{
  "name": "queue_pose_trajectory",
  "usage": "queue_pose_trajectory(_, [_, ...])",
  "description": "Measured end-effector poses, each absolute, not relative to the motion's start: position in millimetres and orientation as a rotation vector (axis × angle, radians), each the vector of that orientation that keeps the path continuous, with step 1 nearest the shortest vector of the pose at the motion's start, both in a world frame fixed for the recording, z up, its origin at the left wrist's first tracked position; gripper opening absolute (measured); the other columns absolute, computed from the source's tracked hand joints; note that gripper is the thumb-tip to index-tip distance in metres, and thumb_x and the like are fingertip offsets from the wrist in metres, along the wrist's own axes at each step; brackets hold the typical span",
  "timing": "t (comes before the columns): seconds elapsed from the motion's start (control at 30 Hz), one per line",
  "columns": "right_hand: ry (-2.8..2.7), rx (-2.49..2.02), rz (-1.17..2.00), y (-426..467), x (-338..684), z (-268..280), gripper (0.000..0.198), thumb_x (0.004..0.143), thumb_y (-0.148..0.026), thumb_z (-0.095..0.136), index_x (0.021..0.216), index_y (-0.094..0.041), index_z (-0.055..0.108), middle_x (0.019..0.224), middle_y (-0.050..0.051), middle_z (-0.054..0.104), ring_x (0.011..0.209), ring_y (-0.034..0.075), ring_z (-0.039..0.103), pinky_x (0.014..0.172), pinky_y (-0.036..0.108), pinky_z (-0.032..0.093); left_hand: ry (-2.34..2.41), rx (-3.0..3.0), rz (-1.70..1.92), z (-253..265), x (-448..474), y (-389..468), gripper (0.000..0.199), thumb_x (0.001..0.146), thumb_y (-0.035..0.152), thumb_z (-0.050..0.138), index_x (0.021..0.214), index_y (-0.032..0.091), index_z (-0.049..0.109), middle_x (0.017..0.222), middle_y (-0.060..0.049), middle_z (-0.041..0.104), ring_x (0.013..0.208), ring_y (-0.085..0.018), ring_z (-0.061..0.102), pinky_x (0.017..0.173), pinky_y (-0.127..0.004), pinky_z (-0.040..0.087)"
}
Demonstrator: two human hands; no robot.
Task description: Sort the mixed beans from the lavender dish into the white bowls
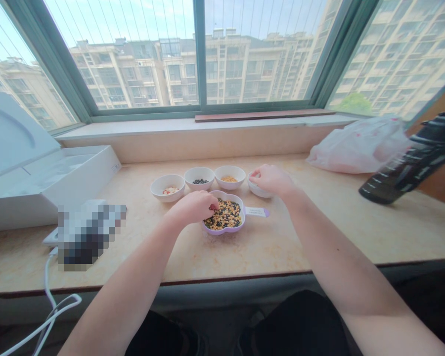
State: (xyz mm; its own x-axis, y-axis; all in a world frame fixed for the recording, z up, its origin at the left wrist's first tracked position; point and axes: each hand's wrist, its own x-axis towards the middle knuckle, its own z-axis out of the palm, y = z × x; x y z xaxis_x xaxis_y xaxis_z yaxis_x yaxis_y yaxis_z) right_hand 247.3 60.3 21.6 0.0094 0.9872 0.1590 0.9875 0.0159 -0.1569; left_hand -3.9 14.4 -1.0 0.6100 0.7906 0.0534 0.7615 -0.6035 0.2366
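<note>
My left hand (193,204) reaches into a purple-rimmed, lobed bowl (223,231) with a short labelled handle (256,212). Its fingertips are pinched together at the mixed yellow and black beans (228,212); whatever they hold is hidden. Over the rightmost small white bowl (260,191), my right hand (271,177) has its fingers closed at the rim, and that bowl's contents are covered. To its left stand a white bowl with yellow beans (229,179), one with black beans (200,181), and one with pale and reddish pieces (170,190).
An open white box (77,173) stands at the left, near a pixelated object (92,237) and a white cable (48,282). At the right are a plastic bag (359,146) and a dark bottle (400,170). A window sill (152,126) runs behind the counter (282,252).
</note>
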Motion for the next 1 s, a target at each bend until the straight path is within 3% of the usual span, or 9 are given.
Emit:
queue_pose_trajectory(0.4, [-2.070, -1.880, -0.068, 62, 242, 16, 0.032, 0.093, -0.039, 0.055, 0.102, -0.021, 0.080, 0.107, 0.009, 0.077, 0.099, 0.027, 0.070, 0.078, 0.033, 0.050, 1.292, 2.596, 0.323, 1, -2, 17, 0.014, 0.087, 0.018, 0.064, 0.084, 0.023, 0.077, 0.092, -0.003, 0.077, 0.088, -0.020, 0.068, 0.079, -0.029, 0.049])
queue_pose_trajectory(0.63, [-2.043, -1.779, -0.036, 56, 230, 17, 0.032, 0.094, -0.040, 0.055, 0.098, -0.020, 0.079, 0.097, 0.009, 0.078, 0.091, 0.025, 0.070, 0.072, 0.032, 0.048, 1.345, 2.490, 1.054, 11, -5, 17, 0.008, 0.087, 0.027, 0.072, 0.082, 0.021, 0.072, 0.089, -0.001, 0.071, 0.080, -0.015, 0.063, 0.080, -0.028, 0.049])
queue_pose_trajectory(1.0, [-2.186, -1.439, 0.258, 40, 201, 8, 0.027, 0.094, -0.036, 0.059, 0.085, -0.020, 0.078, 0.084, 0.007, 0.076, 0.074, 0.019, 0.066, 0.064, 0.031, 0.041, 1.165, 2.294, 2.145, 11, -7, 15, 0.012, 0.084, 0.025, 0.078, 0.081, 0.021, 0.068, 0.074, 0.003, 0.061, 0.063, -0.008, 0.055, 0.062, -0.023, 0.048])
